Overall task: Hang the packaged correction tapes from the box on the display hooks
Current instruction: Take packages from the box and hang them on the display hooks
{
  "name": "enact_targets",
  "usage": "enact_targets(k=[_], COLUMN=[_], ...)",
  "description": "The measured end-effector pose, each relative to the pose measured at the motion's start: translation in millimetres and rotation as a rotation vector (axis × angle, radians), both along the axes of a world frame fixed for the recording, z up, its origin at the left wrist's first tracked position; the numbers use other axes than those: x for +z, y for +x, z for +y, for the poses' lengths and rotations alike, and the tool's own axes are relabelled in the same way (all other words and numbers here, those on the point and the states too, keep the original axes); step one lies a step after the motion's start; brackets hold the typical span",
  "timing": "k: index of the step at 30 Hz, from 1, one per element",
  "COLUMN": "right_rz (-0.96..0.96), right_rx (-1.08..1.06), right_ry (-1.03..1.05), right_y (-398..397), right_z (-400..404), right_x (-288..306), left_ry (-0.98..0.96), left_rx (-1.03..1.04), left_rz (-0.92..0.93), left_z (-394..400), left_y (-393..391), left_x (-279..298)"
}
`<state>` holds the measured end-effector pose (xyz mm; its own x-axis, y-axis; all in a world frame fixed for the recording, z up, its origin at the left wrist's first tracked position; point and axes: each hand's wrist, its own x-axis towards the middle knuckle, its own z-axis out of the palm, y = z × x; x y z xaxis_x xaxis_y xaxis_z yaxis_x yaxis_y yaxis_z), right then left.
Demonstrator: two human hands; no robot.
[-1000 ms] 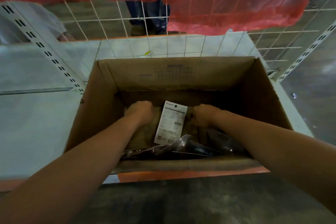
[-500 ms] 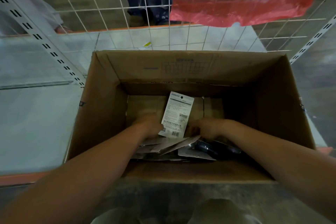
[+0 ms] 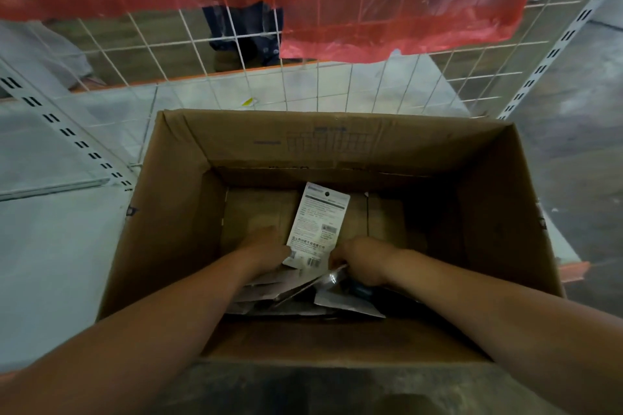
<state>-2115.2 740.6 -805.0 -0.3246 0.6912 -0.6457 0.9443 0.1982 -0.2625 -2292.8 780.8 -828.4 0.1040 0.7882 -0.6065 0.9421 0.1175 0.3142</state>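
Both hands reach into the cardboard box (image 3: pixel 499 212). Left hand (image 3: pixel 266 251) and right hand (image 3: pixel 362 259) flank an upright packet (image 3: pixel 318 224) above loose packets (image 3: pixel 303 293); finger grip cannot be told. Lift by the card edges, hang-hole uppermost.

Fingers of both hands (image 3: pixel 362 261) hidden

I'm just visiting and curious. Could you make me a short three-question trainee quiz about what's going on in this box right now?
1. True or false: both hands are inside the cardboard box.
2. The white printed package stands: A) between the left hand and right hand; B) on the wire grid; C) outside the box.
3. What colour is the plastic sheet hanging over the grid?

Key: 1 true; 2 A; 3 red.
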Motion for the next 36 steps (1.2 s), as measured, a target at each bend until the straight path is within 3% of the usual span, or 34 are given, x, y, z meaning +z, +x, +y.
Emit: enact_targets(k=[5,12,21,27,32,36], right_rz=[0.048,0.036,0.132,0.241,0.280,0.275], right_rx=[-0.011,0.022,-0.028,-0.056,0.004,0.003], right_ry=[0.049,0.080,0.047,0.066,0.158,0.143], right_y=[-0.4,-4.4,-1.1,-1.9,-2.5,-5.1], right_z=[-17.7,-32.4,-30.2,-29.8,-36.2,-38.1], right_x=[-6.5,-7.6,-18.6,-33.7,-35.4,-34.6], left_ry=[-0.006,0.100,0.140,-0.172,-0.184,-0.476], left_rx=[0.001,0.193,0.347,0.156,0.039,0.022], left_rz=[-0.031,-0.032,-0.313,-0.550,-0.369,-0.366], left_z=[-19.1,-11.3,-12.2,-15.3,-11.1,-3.7], left_y=[-5.2,5.8,29.4,38.6,50.7,59.8], left_x=[-17.6,-27.2,-28.3,-12.1,-11.3,6.0])
